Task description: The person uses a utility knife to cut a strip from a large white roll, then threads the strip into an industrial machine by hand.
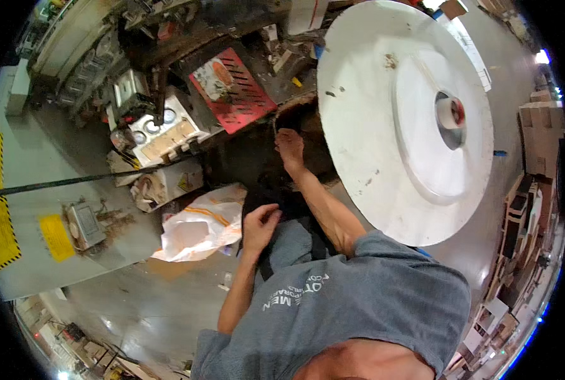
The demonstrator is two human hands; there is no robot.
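A: Which step are you on?

B: Reaching, I'd judge; your right hand [290,147] stretches, fingers loosely spread and holding nothing, into the dark gap [257,158] beside the big white disc [384,126]; your left hand [259,225] rests curled on dark cloth [263,196] near the crumpled white bag [197,231].

A: Next?

B: Probably feel carefully; I can't tell what lies in there.

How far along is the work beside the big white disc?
Done: nothing finished can be made out; the white disc shows only scattered specks around its central hub. In hand: the right hand reaches into the dark gap at the disc's edge, while the left hand rests on dark cloth beside a crumpled white bag. Left: scraps and boxes lie around the gap.
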